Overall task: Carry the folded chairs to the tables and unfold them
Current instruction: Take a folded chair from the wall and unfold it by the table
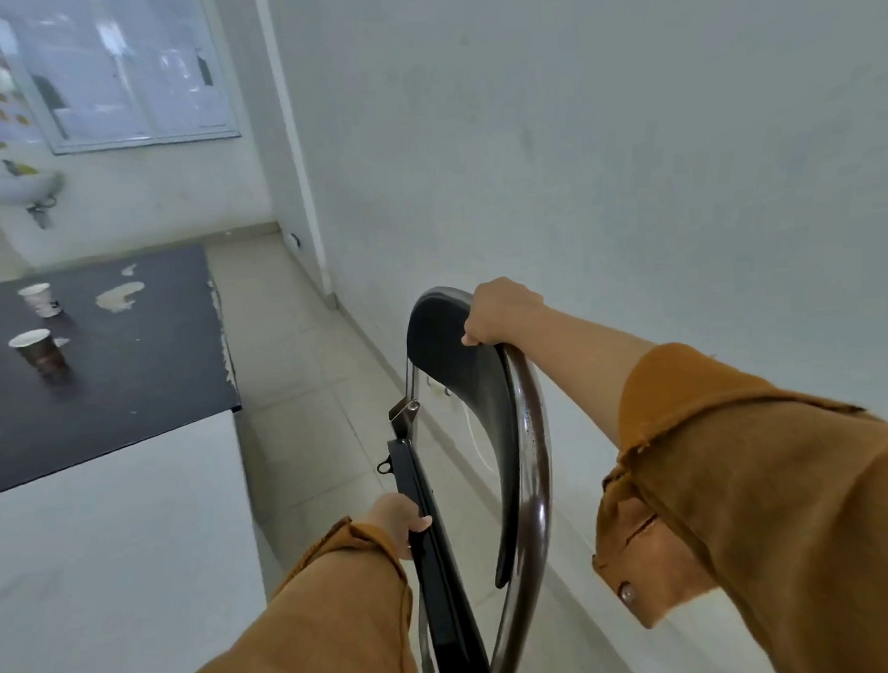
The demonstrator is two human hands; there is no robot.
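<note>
You stand in a pale room, the wall (627, 146) close on your right and a tiled floor (300, 374) running ahead between it and the tables. The black table (124, 363) lies to your left with a white table (108, 549) butted against its near end. Between your arms hangs the one chair (493, 436) in view, folded flat, its curved back at the top and the seat (431, 532) tucked against the frame, held over the floor just beside the white table's edge.

By the look of it you are mid-carry or just arriving: the chair is at the tables but not yet opened, and I see no unfolded chair anywhere in view. So the unfolding is all still to do, and whether other chairs wait elsewhere cannot be told from here.

Your right hand (502, 310) is wrapped tight over the top rail of the backrest, fingers curled down the far side. Your left hand (402, 518) is clamped on the seat's edge, thumb on top and fingers hidden beneath.

Two paper cups (38, 346) stand on the black table, well apart from the chair, near a pale worn patch (120, 295).
</note>
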